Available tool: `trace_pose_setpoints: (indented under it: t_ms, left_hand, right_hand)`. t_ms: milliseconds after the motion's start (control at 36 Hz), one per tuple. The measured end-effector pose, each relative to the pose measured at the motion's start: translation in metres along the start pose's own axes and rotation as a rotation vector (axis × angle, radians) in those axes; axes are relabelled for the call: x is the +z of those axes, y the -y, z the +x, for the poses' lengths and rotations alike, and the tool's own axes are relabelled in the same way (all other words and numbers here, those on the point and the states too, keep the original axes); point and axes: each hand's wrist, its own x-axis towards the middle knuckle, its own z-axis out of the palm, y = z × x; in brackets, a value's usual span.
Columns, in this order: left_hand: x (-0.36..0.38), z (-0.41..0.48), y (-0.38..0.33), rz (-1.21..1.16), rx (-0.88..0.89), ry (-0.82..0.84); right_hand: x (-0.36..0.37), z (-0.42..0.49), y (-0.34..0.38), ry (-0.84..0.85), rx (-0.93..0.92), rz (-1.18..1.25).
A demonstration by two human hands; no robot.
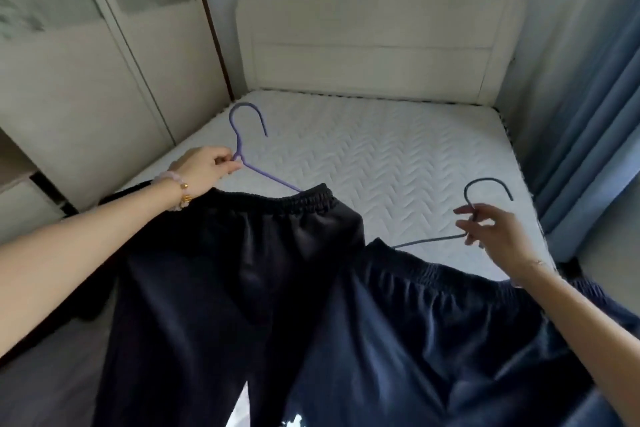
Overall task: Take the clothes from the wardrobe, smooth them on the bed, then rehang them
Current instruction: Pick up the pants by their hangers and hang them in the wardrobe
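Seen from the head camera, looking down over a bed with a bare white quilted mattress and a cream headboard. No writing or labels are readable. The left hand, with a beaded bracelet at the wrist, reaches forward and pinches the neck of a purple hanger carrying black trousers. The right hand grips the neck of a dark hanger holding navy trousers. Both garments hang above the near end of the bed. Pale wardrobe doors stand on the left and a blue curtain on the right.
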Motion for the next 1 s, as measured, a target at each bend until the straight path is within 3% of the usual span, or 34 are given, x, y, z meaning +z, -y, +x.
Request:
trace_pose_setpoints:
  t_ms: [222,472,833,1000]
  left_hand:
    - [-0.205,-0.11,-0.002,-0.037,-0.108,-0.409]
    - [-0.384,-0.262,0.039,0.087,-0.276,-0.782]
    - [-0.528,-0.524,0.179,0.269,-0.716,-1.113]
    - [-0.597,-0.628,0.249,0.193,-0.79,-1.239]
  right_hand:
    - [-0.018,-0.006,0.205,0.078,-0.428,0.054]
    - [0.047,-0.058,0.38,0.247,-0.751,0.218]
    - [0.286,-0.218,0.571,0.68,-0.995,0.366]
    - [0.392,-0.316,0.658,0.87,-1.061,0.417]
